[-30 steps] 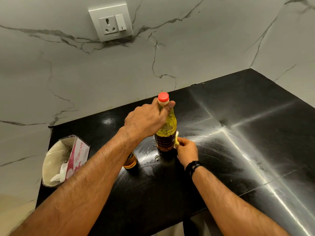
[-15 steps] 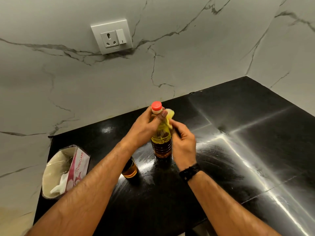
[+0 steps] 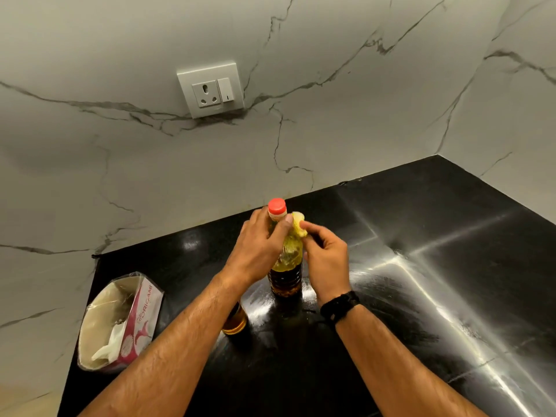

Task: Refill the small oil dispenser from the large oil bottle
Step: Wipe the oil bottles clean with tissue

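Head view, nearest first: two bare forearms reach in from the bottom edge, the right one with a dark wristband (image 3: 340,305). Partly hidden under the left forearm stands the small oil dispenser (image 3: 236,322), only its amber lower body showing on the black countertop (image 3: 451,266); its top is covered, so I cannot tell whether it is open. To the left, near the counter's edge, lies a tissue pack (image 3: 120,320) with white paper spilling out.

Just beyond the dispenser the large oil bottle (image 3: 287,266) stands upright, its red cap (image 3: 277,205) on. The left hand (image 3: 258,251) is wrapped around the bottle's neck and shoulder, thumb up beside the cap, steadying it. The right hand (image 3: 325,257) pinches a small yellowish wad (image 3: 298,224) (a cloth or a bit of wrapper, too blurred to say) against the neck just below the cap. Behind, the marble wall carries a socket plate (image 3: 212,90).

My reading is that this is bottle handling before any pour: wiping or stripping something at the neck, with oil not yet transferred. The next move calls for the right hand to put down the wad and twist off the cap while the left keeps its firm hold, then for the dispenser's mouth to be exposed and brought within reach.
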